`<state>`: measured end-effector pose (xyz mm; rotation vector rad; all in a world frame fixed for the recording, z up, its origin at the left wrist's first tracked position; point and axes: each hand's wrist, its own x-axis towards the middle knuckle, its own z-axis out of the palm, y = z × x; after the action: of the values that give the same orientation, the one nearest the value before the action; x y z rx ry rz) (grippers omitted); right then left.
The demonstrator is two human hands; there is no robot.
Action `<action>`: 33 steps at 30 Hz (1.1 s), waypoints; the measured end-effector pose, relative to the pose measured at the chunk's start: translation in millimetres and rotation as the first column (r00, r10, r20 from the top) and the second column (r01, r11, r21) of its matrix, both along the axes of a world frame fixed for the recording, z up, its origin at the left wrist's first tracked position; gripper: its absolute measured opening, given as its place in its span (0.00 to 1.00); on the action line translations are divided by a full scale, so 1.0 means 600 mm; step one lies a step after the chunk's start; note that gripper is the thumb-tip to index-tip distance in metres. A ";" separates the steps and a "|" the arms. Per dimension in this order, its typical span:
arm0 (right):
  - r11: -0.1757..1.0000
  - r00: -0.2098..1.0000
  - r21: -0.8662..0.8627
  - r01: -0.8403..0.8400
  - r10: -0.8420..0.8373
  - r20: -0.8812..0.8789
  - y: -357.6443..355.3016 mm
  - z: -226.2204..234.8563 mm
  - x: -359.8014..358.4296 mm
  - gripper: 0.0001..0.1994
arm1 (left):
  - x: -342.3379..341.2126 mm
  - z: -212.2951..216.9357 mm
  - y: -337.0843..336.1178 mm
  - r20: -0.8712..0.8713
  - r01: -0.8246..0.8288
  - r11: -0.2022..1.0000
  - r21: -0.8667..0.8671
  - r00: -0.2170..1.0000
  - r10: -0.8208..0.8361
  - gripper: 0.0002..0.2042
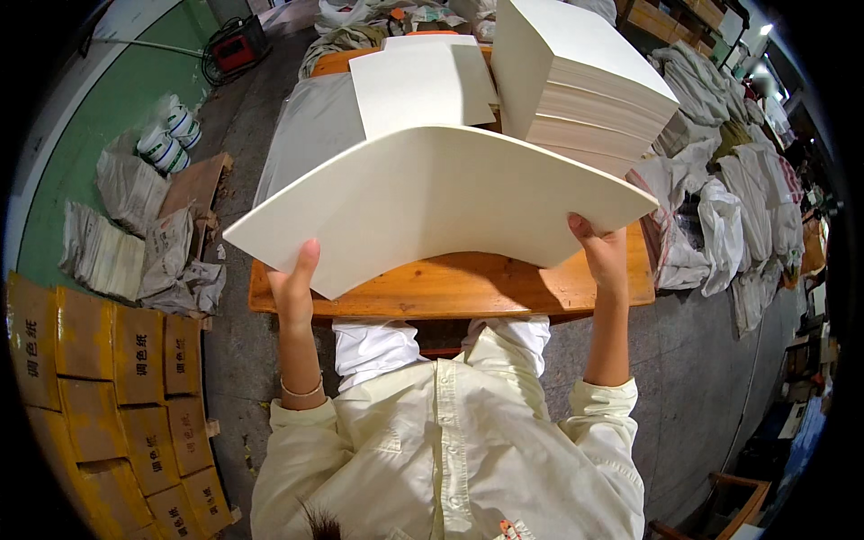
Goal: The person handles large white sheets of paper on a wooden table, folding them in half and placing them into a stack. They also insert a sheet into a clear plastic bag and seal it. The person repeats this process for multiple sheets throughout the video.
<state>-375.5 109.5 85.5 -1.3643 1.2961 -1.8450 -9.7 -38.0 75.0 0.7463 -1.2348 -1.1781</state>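
Observation:
A wide stack of cream paper sheets (pixel 432 193) is held up in front of me, bowed so that its middle curves away from my body. My left hand (pixel 297 274) grips its left end, thumb on the near face and fingers hidden behind. At the right end my right hand (pixel 598 247) holds it the same way. Below the paper is the orange-brown wooden table (pixel 450 288). Farther back, a few flat cream sheets (pixel 418 85) lie on the table, beside a tall pile of cream paper (pixel 585 99) at the back right.
Grey sheeting (pixel 310 135) covers the table's left part. Stacked cardboard boxes (pixel 135 360) stand at the lower left, with wrapped paper bundles (pixel 103 252) and white tubs (pixel 166 144) beyond. Plastic-wrapped bundles (pixel 720 216) crowd the right side. A wooden frame (pixel 733 504) is at the lower right.

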 end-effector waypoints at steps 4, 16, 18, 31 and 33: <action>0.995 0.995 -0.032 0.100 -0.099 0.032 0.016 0.024 0.021 0.12 | 0.018 -0.006 -0.011 0.078 -0.043 0.996 -0.073 0.996 0.049 0.29; 0.965 0.999 0.257 -0.046 0.040 0.028 0.058 0.034 0.002 0.24 | 0.050 -0.041 -0.037 0.022 0.256 0.964 0.066 0.966 -0.258 0.27; 0.966 0.996 0.253 -0.056 0.035 0.086 0.056 0.029 0.003 0.24 | 0.044 -0.034 -0.037 0.041 0.266 0.963 0.033 0.963 -0.267 0.25; 0.986 0.995 0.137 -0.094 0.089 0.045 0.064 0.036 -0.007 0.30 | 0.096 -0.071 -0.060 0.113 0.299 0.954 0.023 0.947 -0.299 0.25; 0.986 0.984 0.069 -0.152 0.144 0.103 0.066 0.043 -0.018 0.33 | 0.115 -0.074 -0.078 0.055 0.379 0.925 -0.033 0.925 -0.377 0.26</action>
<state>-386.1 148.8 111.4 -1.2782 1.1715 -1.7214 59.3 -84.8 30.6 0.5173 -1.4842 -1.4469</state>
